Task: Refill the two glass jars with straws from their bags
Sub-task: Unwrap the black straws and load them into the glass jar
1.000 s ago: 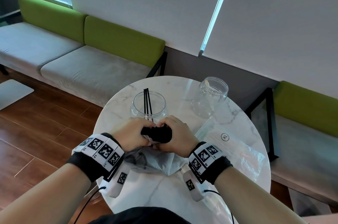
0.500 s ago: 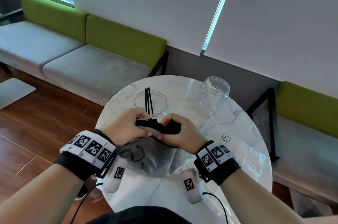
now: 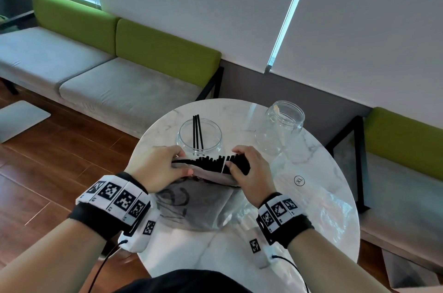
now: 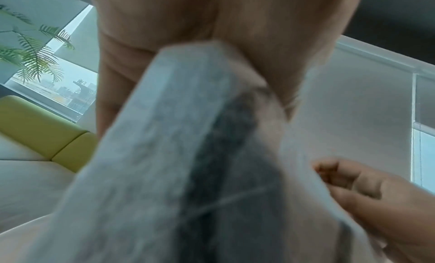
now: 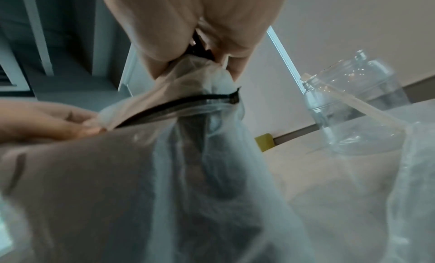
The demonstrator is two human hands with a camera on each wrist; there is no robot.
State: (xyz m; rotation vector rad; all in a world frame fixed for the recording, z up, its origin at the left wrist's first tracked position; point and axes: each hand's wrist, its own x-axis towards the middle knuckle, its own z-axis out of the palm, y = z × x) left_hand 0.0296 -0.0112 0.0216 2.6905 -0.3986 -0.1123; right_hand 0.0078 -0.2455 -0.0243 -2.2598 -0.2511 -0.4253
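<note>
A translucent straw bag (image 3: 196, 204) full of black straws (image 3: 211, 163) stands on the round marble table (image 3: 182, 252) between my hands. My left hand (image 3: 182, 162) pinches the left edge of the bag's mouth. On the right edge my right hand (image 3: 233, 161) grips the bag together with some straw ends. Close up, the right wrist view shows the right hand (image 5: 204, 43) pinching the bag (image 5: 188, 174), and the left wrist view shows the left hand (image 4: 188, 34) holding it (image 4: 164, 155). Just behind stands the left glass jar (image 3: 199, 139) with three black straws. The right glass jar (image 3: 280, 125) holds one pale straw (image 5: 353, 103).
A second clear bag (image 3: 311, 199) marked XL lies on the table at the right, in front of the right jar. Grey and green benches (image 3: 124, 86) line the wall behind the table. To the left of the table is wooden floor (image 3: 48, 161).
My hands have moved apart and pulled the bag's mouth wide. The straw ends, bunched between the hands before, now spread in a row.
</note>
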